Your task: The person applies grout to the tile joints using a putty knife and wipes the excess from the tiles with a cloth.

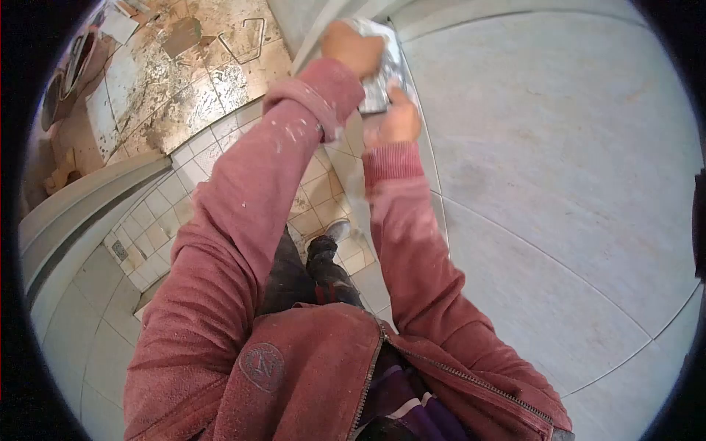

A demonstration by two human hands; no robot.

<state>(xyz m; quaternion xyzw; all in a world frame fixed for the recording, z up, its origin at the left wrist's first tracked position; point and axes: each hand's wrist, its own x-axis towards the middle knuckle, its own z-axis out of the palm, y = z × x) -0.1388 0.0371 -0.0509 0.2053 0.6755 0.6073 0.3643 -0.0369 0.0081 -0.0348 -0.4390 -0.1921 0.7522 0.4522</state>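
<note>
A shiny silver, crinkled-looking piece (373,94) is held up near the tiled wall at the top middle; its exact kind is unclear. My left hand (353,48) is closed in a fist over its upper left part, the fingertips hidden. Whatever that fist grips does not show. Lower down, my right hand (397,121) is closed at the silver piece's bottom edge, with the thumb lying up against its face. Some motion blur softens both hands.
Large pale wall tiles (544,162) rise close on my right. Small square tiles (312,187) cover the floor around my shoe (338,229). Beyond a curved ledge (95,213) lies a dirty wet floor (184,95) with a bent metal rod (259,45) and scraps.
</note>
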